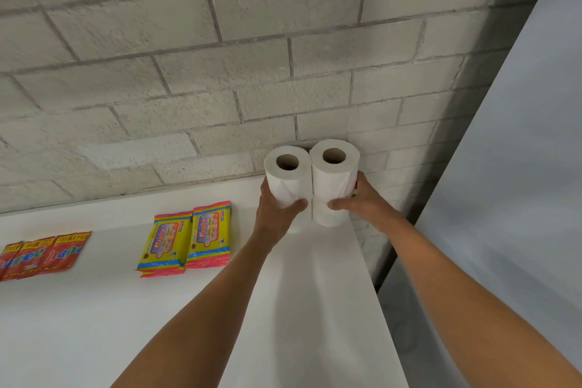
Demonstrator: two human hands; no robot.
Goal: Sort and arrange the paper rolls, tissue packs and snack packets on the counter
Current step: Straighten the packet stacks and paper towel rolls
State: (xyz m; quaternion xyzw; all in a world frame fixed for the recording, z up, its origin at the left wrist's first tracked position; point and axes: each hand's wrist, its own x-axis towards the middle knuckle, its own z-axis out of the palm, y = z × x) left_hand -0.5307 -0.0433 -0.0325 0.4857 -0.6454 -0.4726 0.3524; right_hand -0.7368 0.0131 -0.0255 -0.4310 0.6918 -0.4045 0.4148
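Roll-stacking step: left hand (277, 208) and right hand (362, 201) each had fingers curled round an upper toilet roll (288, 176) atop lower rolls in the counter (94, 324) corner; next, square up and release.

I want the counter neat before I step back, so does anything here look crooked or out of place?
Nothing looks damaged or spilled. The two yellow and pink tissue packs lie side by side, the red snack packets overlap slightly at the left edge, and both hands hold upright white paper rolls stacked in the corner.
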